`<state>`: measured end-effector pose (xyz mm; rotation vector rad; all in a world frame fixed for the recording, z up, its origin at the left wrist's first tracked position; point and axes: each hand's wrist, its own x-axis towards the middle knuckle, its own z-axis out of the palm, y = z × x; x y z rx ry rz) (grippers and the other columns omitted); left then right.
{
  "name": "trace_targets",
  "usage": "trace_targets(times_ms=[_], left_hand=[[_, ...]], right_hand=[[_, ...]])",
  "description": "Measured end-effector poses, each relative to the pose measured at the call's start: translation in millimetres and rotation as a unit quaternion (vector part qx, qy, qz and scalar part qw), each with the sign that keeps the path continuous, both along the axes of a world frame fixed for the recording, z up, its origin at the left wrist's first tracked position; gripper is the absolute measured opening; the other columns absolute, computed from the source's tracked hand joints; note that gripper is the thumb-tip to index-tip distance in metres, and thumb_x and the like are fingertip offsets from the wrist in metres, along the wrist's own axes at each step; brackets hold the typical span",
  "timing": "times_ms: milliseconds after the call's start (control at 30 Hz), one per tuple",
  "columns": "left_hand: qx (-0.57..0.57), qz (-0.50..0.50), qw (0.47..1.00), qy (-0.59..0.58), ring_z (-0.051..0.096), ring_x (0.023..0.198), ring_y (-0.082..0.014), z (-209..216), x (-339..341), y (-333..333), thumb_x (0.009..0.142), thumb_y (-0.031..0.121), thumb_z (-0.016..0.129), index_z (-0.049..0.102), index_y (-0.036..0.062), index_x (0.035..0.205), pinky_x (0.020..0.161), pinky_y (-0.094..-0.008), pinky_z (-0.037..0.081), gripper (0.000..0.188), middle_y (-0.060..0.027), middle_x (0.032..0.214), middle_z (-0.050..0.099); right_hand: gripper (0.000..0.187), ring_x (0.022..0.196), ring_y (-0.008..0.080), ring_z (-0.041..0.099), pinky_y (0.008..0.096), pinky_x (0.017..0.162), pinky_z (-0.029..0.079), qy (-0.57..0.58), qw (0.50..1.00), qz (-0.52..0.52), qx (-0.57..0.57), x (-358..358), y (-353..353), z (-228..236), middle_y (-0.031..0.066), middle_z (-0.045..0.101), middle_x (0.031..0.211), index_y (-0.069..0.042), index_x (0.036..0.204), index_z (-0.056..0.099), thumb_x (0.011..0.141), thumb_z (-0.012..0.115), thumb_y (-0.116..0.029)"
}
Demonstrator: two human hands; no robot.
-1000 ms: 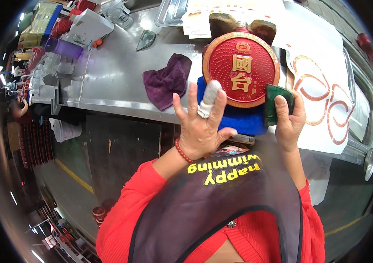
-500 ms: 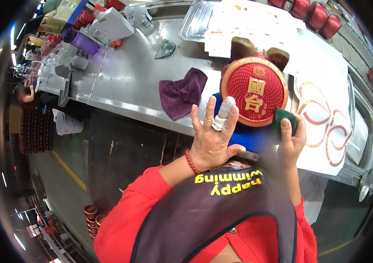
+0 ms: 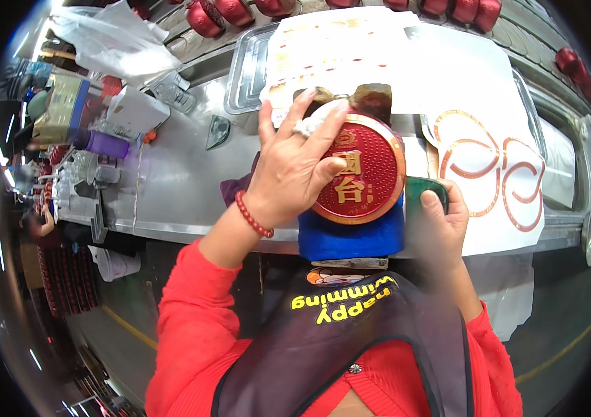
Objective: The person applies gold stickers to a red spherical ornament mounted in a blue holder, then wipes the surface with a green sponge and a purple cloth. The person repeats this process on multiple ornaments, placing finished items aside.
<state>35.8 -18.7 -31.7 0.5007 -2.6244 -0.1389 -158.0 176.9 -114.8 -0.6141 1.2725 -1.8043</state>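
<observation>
A round red jar (image 3: 379,177) with a gold rim and raised gold characters lies face up on a blue cloth pad (image 3: 351,236). Across its far left edge reaches my left hand (image 3: 288,167), fingers stretched and spread, one wrapped in a white finger covering (image 3: 316,119). The thumb lies over the jar's face; whether the fingertips touch the rim I cannot tell. My right hand (image 3: 450,219), just right of the jar, pinches a flat dark green scraper (image 3: 426,193) close to the gold rim.
Brown blocks (image 3: 373,101) stand behind the jar. White sheets with orange-gold ring strips (image 3: 469,160) cover the table's right side. A purple cloth (image 3: 234,187) lies partly behind my left wrist. A green glass-like piece (image 3: 218,131), clear tray (image 3: 248,69) and purple bottle (image 3: 103,144) are farther left.
My left hand has moved from the jar's near left side to over its far left edge. The right hand keeps the scraper beside the rim. The whole view has shifted.
</observation>
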Motion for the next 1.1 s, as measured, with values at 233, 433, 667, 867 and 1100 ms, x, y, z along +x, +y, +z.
trace_targets(times_ms=[233,433,667,867,1100], left_hand=[[-0.123,-0.128,0.983,-0.055,0.047,0.142,-0.0204,7,-51,19,0.088,0.054,0.066,0.066,0.0177,0.135,0.122,-0.0665,0.002,0.059,0.0012,0.082,0.072],[-0.196,-0.131,0.968,-0.089,0.035,0.152,-0.0191,-23,-16,76,0.090,0.058,0.057,0.065,0.0203,0.137,0.120,-0.0711,-0.006,0.060,0.0058,0.106,0.074],[-0.164,0.065,0.984,-0.018,0.015,0.158,-0.0334,-74,52,102,0.105,0.062,0.031,0.045,0.0283,0.156,0.120,-0.0654,-0.012,0.062,0.0031,0.155,0.052],[0.058,0.118,0.986,0.105,0.021,0.155,-0.0381,-80,55,83,0.103,0.068,0.029,0.034,0.0113,0.161,0.119,-0.0651,-0.005,0.081,-0.0094,0.157,0.049],[0.137,0.072,0.979,0.135,0.031,0.151,-0.0378,-53,39,26,0.106,0.063,0.030,0.039,0.0045,0.157,0.119,-0.0649,-0.001,0.078,-0.0107,0.150,0.056]], right_hand=[[0.016,0.082,0.0037,0.061,0.0194,0.074,0.051,-0.040,0.997,-0.046,-0.053,-16,11,7,0.0007,0.068,0.096,-0.003,0.109,0.061,0.101,0.068,-0.015],[0.018,0.083,0.0053,0.061,0.0200,0.074,0.051,0.012,0.998,-0.054,-0.042,-12,22,12,0.0009,0.067,0.099,-0.003,0.111,0.061,0.101,0.068,-0.016],[0.019,0.079,0.0136,0.055,0.0264,0.072,0.045,0.285,0.956,0.041,-0.056,17,14,-3,0.0053,0.060,0.088,-0.001,0.101,0.061,0.095,0.074,-0.014],[0.024,0.076,0.0104,0.055,0.0241,0.070,0.045,0.278,0.960,0.023,-0.031,0,-11,-6,0.0023,0.061,0.086,-0.001,0.102,0.061,0.098,0.073,-0.021],[0.031,0.087,0.0067,0.055,0.0197,0.078,0.046,0.247,0.968,0.028,-0.036,-26,-40,9,0.0016,0.064,0.101,0.001,0.116,0.061,0.103,0.066,-0.027]])
